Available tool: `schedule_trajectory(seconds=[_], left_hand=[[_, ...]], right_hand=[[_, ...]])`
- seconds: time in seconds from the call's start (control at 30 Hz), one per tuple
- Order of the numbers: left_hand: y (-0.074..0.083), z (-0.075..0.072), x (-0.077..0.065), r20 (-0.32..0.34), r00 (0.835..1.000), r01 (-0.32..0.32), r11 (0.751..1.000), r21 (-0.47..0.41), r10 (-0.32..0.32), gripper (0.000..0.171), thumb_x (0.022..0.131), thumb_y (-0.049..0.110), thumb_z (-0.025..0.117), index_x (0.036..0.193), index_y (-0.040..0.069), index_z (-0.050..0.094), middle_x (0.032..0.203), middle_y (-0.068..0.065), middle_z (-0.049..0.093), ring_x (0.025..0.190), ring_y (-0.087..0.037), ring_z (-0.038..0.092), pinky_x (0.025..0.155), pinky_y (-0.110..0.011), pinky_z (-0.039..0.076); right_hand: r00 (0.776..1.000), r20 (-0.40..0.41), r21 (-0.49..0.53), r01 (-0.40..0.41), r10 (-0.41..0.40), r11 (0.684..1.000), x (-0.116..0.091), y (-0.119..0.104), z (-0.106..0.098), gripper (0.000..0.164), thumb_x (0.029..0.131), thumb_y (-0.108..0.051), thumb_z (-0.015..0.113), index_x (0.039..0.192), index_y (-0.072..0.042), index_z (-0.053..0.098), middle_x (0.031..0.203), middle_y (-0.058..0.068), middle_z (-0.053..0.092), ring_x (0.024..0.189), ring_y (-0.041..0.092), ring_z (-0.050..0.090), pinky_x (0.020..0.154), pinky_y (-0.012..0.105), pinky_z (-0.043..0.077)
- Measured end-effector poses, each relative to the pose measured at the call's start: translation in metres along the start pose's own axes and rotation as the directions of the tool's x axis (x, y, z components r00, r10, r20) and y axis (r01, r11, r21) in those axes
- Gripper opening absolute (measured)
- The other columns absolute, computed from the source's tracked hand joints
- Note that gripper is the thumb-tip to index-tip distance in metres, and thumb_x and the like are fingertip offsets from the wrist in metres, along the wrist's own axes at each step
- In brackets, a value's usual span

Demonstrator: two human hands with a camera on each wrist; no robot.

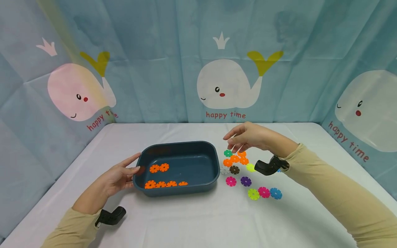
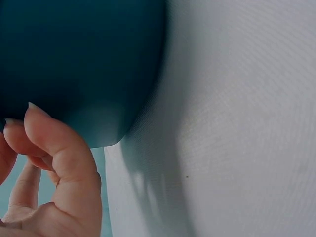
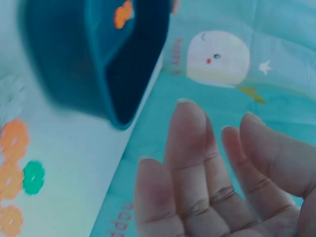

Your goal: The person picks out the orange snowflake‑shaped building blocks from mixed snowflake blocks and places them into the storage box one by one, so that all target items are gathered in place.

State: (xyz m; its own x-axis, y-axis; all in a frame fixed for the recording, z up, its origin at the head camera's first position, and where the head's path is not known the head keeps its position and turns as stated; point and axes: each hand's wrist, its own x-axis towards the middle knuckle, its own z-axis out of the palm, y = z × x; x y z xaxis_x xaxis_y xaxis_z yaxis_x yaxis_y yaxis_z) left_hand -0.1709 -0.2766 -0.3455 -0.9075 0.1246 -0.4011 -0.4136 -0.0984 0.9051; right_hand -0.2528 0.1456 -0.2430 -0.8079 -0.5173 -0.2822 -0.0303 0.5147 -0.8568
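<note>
A dark blue rectangular basin [image 1: 180,189] with rounded corners stands on the white table. Inside it lie several orange notched plastic discs [image 1: 164,167]. My left hand [image 1: 116,177] holds the basin's left side, thumb and fingertips at the rim; the left wrist view has these fingers [image 2: 59,143] against the blue wall. To the right of the basin my right hand [image 1: 248,136] hovers with loosely bent fingers and nothing between them. Below its fingertips are a green disc [image 1: 227,153] and a cluster of orange discs [image 1: 234,158]. In the right wrist view the fingers [image 3: 185,143] are spread apart.
More discs lie right of the basin: brown [image 1: 234,169], white [image 1: 224,170], purple [image 1: 246,181], pink [image 1: 231,181], yellow-green [image 1: 253,194] and blue [image 1: 275,193]. A light-blue curtain [image 1: 155,96] with whale prints encloses the table's back and sides. Black straps [image 1: 111,216] sit on both wrists.
</note>
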Motion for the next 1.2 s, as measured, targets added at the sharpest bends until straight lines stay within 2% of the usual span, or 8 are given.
schedule_trajectory(seconds=[0.27, 0.37, 0.47, 0.6, 0.77, 1.0, 1.2], left_hand=[[0.000, 0.000, 0.000, -0.005, 1.000, 0.001, 1.000, -0.011, -0.001, 0.070, 0.098, 0.007, 0.056, 0.156, 0.029, 0.024, 0.102, 0.000, 0.060, 0.086, -0.018, 0.057, 0.071, -0.030, 0.054], [0.000, 0.000, 0.000, -0.008, 1.000, 0.000, 1.000, -0.010, 0.000, 0.071, 0.098, 0.007, 0.056, 0.156, 0.028, 0.023, 0.103, 0.000, 0.061, 0.087, -0.018, 0.056, 0.071, -0.030, 0.054], [0.001, 0.001, -0.001, -0.009, 1.000, -0.001, 1.000, -0.013, 0.001, 0.071, 0.098, 0.007, 0.057, 0.156, 0.028, 0.023, 0.102, 0.000, 0.062, 0.087, -0.018, 0.056, 0.070, -0.029, 0.054], [0.002, 0.001, -0.002, -0.005, 1.000, -0.004, 1.000, -0.026, 0.004, 0.066, 0.097, 0.007, 0.057, 0.152, 0.033, 0.033, 0.101, 0.000, 0.064, 0.086, -0.018, 0.057, 0.069, -0.029, 0.054], [0.001, 0.001, -0.002, -0.005, 1.000, -0.007, 0.999, -0.034, 0.007, 0.061, 0.097, 0.006, 0.058, 0.147, 0.037, 0.042, 0.101, -0.001, 0.064, 0.086, -0.018, 0.057, 0.070, -0.029, 0.054], [0.001, 0.001, -0.002, -0.014, 1.000, -0.001, 0.999, -0.035, 0.000, 0.067, 0.096, 0.006, 0.060, 0.152, 0.033, 0.035, 0.101, 0.000, 0.063, 0.085, -0.017, 0.057, 0.069, -0.029, 0.054], [0.000, 0.002, -0.003, -0.020, 1.000, -0.005, 0.999, -0.033, 0.004, 0.066, 0.095, 0.007, 0.061, 0.150, 0.033, 0.037, 0.101, 0.000, 0.064, 0.085, -0.018, 0.057, 0.069, -0.029, 0.054]], right_hand=[[0.998, -0.009, -0.005, 0.060, -0.060, 0.998, -0.004, 0.027, -0.008, 0.036, 0.094, -0.011, 0.063, 0.126, 0.005, 0.059, 0.102, 0.012, 0.067, 0.102, 0.035, 0.061, 0.085, 0.040, 0.053], [0.998, -0.029, 0.002, 0.059, -0.059, 0.998, -0.003, 0.036, -0.011, 0.037, 0.094, -0.012, 0.063, 0.126, 0.005, 0.059, 0.101, 0.011, 0.067, 0.104, 0.037, 0.059, 0.084, 0.038, 0.053], [0.998, -0.050, 0.001, 0.048, -0.048, 0.999, -0.003, 0.045, -0.014, 0.037, 0.094, -0.012, 0.064, 0.126, 0.005, 0.059, 0.106, 0.014, 0.067, 0.105, 0.036, 0.059, 0.085, 0.038, 0.053], [0.996, -0.074, -0.022, 0.042, -0.043, 0.999, -0.002, 0.056, -0.016, 0.039, 0.095, -0.014, 0.063, 0.128, 0.004, 0.059, 0.123, 0.022, 0.060, 0.110, 0.034, 0.057, 0.089, 0.041, 0.052], [0.996, -0.083, -0.033, 0.042, -0.045, 0.999, 0.002, 0.071, -0.016, 0.040, 0.096, -0.013, 0.061, 0.131, 0.006, 0.056, 0.131, 0.026, 0.054, 0.117, 0.037, 0.053, 0.095, 0.046, 0.048], [0.998, -0.052, -0.036, 0.044, -0.045, 0.998, 0.011, 0.090, -0.021, 0.044, 0.096, -0.011, 0.060, 0.134, 0.008, 0.052, 0.131, 0.028, 0.052, 0.115, 0.035, 0.054, 0.097, 0.048, 0.046], [1.000, -0.001, -0.046, 0.011, -0.011, 0.999, 0.020, 0.102, -0.030, 0.044, 0.095, -0.009, 0.059, 0.136, 0.005, 0.051, 0.135, 0.027, 0.050, 0.118, 0.035, 0.051, 0.099, 0.051, 0.043]])
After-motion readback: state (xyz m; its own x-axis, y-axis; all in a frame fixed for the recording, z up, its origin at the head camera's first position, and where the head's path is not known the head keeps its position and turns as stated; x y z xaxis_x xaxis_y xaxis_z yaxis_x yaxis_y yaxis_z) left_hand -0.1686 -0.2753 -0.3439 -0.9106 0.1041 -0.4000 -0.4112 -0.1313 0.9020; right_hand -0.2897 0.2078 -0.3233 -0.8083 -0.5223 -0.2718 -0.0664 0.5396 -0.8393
